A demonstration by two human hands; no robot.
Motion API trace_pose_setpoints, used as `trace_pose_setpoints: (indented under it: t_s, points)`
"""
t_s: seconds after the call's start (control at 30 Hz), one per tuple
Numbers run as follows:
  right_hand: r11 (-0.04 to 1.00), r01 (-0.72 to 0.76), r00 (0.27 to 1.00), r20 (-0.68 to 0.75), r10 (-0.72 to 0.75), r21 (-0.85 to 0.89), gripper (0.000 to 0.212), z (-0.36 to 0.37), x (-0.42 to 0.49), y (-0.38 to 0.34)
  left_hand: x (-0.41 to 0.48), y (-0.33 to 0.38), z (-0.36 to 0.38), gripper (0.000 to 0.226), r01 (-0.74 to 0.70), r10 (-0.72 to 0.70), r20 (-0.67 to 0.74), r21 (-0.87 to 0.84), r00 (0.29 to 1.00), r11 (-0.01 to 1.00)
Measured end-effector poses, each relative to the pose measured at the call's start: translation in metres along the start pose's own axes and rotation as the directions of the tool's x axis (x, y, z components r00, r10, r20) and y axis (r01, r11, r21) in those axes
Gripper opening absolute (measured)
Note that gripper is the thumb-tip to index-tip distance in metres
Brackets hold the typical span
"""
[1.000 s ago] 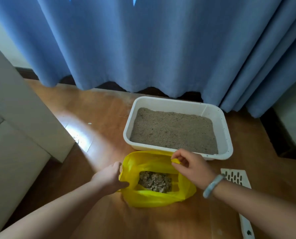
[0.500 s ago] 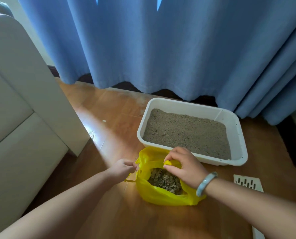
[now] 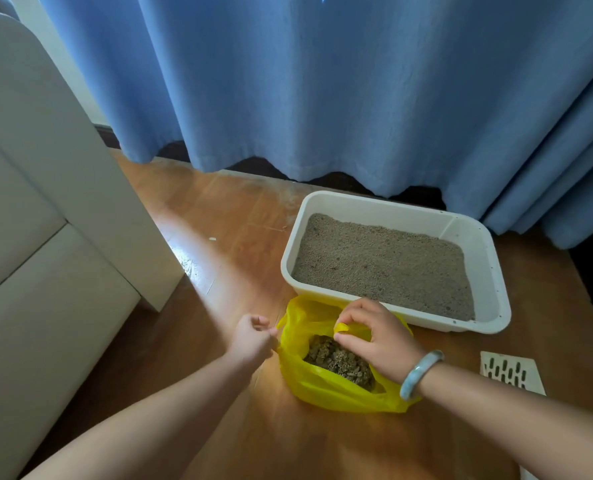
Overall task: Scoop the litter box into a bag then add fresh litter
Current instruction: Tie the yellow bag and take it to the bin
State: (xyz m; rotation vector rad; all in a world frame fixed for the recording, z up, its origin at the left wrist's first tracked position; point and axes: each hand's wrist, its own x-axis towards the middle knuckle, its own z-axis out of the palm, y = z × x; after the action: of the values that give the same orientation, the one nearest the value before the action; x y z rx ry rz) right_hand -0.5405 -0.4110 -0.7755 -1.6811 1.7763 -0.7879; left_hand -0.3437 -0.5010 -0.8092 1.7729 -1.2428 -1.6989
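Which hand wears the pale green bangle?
The right hand, pinching the yellow plastic bag; its wrist carries the bangle, while the left hand has a bare wrist.

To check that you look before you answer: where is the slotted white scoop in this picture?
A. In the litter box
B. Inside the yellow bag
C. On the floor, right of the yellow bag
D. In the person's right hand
C: the scoop lies flat on the wooden floor, right of the yellow bag and outside the litter box.
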Motion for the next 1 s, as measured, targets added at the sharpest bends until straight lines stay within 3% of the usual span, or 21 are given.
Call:
trace_pose_setpoints:
  t_s: [0.1, 0.17, 0.23, 0.3, 0.37, 0.4, 0.47, 0.53, 0.63, 0.77, 0.83, 0.93, 1.0]
  points:
    - [1.0, 0.011, 0.999, -0.038, -0.01, 0.026, 0.012, -0.003, 0.002, -0.004, -0.002, 0.016, -0.002, 0.045, -0.318, 0.375, -0.183, 0.278, 0.909, 0.906]
    - [0.999, 0.036, 0.997, -0.074, -0.033, 0.033, 0.014, -0.007, 0.005, -0.008, -0.007, 0.032, -0.001, 0.058, -0.408, 0.477, -0.193, 0.31, 0.857, 0.859]
    - [0.998, 0.063, 0.992, -0.114, -0.06, 0.025, 0.019, -0.014, 0.008, -0.012, -0.007, 0.049, 0.0, 0.055, -0.276, 0.327, -0.205, 0.243, 0.923, 0.93]
    - [0.996, 0.087, 0.984, -0.156, -0.083, 0.017, 0.02, -0.02, 0.011, -0.017, -0.003, 0.059, -0.004, 0.029, 0.013, -0.005, -0.07, 0.122, 0.998, 0.992]
    - [0.995, 0.101, 0.978, -0.187, -0.094, 0.025, 0.016, -0.025, 0.013, -0.022, -0.005, 0.064, -0.011, 0.021, 0.201, -0.22, 0.144, 0.139, 0.965, 0.97]
    - [0.994, 0.103, 0.976, -0.195, -0.096, 0.029, 0.014, -0.027, 0.014, -0.025, -0.004, 0.064, -0.013, 0.018, 0.201, -0.238, 0.202, 0.19, 0.95, 0.961]
    - [0.994, 0.104, 0.976, -0.196, -0.097, 0.026, 0.012, -0.03, 0.014, -0.028, -0.003, 0.07, -0.014, 0.021, 0.022, -0.094, 0.203, 0.332, 0.975, 0.943]
    - [0.994, 0.11, 0.976, -0.191, -0.104, 0.021, 0.01, -0.033, 0.014, -0.031, -0.009, 0.084, -0.007, 0.028, -0.258, 0.213, 0.152, 0.421, 0.965, 0.869]
    - [0.993, 0.119, 0.968, -0.223, -0.113, 0.013, 0.007, -0.037, 0.017, -0.037, -0.028, 0.107, 0.01, 0.027, -0.575, 0.543, 0.197, 0.361, 0.817, 0.734]
    - [0.988, 0.151, 0.945, -0.299, -0.131, 0.044, 0.007, -0.05, 0.02, -0.048, -0.049, 0.118, 0.026, 0.014, -0.629, 0.556, 0.399, 0.07, 0.729, 0.774]
    - [0.985, 0.166, 0.927, -0.348, -0.142, 0.042, 0.006, -0.057, 0.02, -0.053, -0.055, 0.118, 0.032, 0.028, -0.607, 0.559, 0.465, -0.056, 0.687, 0.793]
    - [0.988, 0.154, 0.925, -0.353, -0.143, 0.003, 0.006, -0.069, 0.015, -0.05, -0.054, 0.116, 0.036, 0.051, -0.584, 0.486, 0.554, 0.0, 0.676, 0.812]
    - [0.989, 0.149, 0.943, -0.304, -0.135, 0.023, 0.008, -0.073, 0.011, -0.048, -0.052, 0.115, 0.035, 0.048, -0.591, 0.427, 0.602, 0.095, 0.675, 0.801]
